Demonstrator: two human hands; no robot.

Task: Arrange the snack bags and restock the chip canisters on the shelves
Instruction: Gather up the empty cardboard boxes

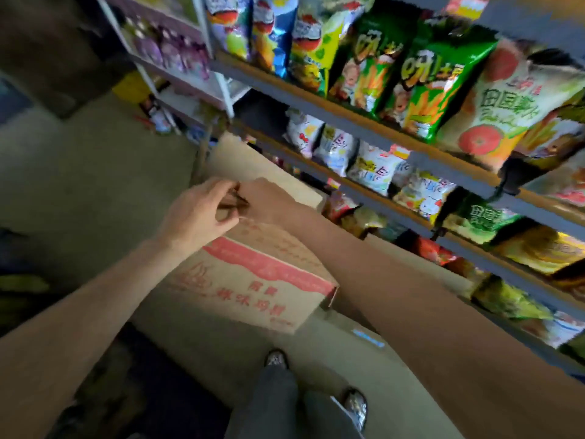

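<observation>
A cardboard box (253,280) with a red band and red print stands on the floor by the shelves, one flap (253,166) raised at its far side. Both my hands meet above the box's top. My left hand (199,213) has its fingers curled and pinches a small dark thing (237,201) that I cannot identify. My right hand (272,198) lies right against it, and its fingers are hidden. Snack bags fill the shelves: green bags (427,87) on the upper shelf (364,118), white bags (373,166) one level down. No chip canister shows.
The shelving runs along my right, with more bags (512,299) on its low shelves. A white rack (177,49) of purple packs stands at the far left. My feet (277,359) are on the grey floor behind the box.
</observation>
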